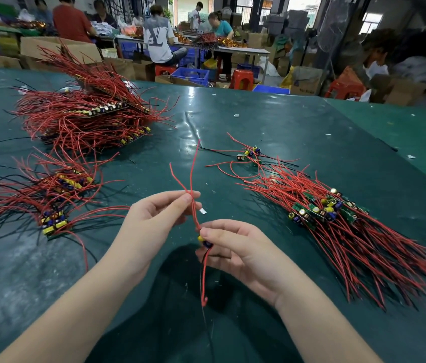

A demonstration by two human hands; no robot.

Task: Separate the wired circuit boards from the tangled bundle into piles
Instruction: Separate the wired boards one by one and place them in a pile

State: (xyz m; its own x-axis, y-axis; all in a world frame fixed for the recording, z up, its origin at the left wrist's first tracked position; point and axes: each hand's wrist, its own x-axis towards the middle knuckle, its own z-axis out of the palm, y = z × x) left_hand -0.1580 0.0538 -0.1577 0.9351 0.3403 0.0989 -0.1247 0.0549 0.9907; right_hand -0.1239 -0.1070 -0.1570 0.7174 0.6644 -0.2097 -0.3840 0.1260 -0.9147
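My right hand point(235, 247) grips a small circuit board point(204, 241) with yellow and blue parts, just above the table's near edge. Its red wires point(193, 179) rise up from it, and my left hand point(159, 218) pinches them between thumb and fingertips. A red and a black wire hang down below the board. A big tangled bundle of red-wired boards point(83, 113) lies at the far left. A smaller pile point(57, 195) sits at the left, and a long pile point(337, 213) lies at the right.
The green table cover point(272, 121) is glossy and wrinkled in the middle. A few loose boards point(249, 154) lie beyond the right pile. Small white scraps dot the surface. Behind the table, people work at benches among cardboard boxes, blue crates and red stools.
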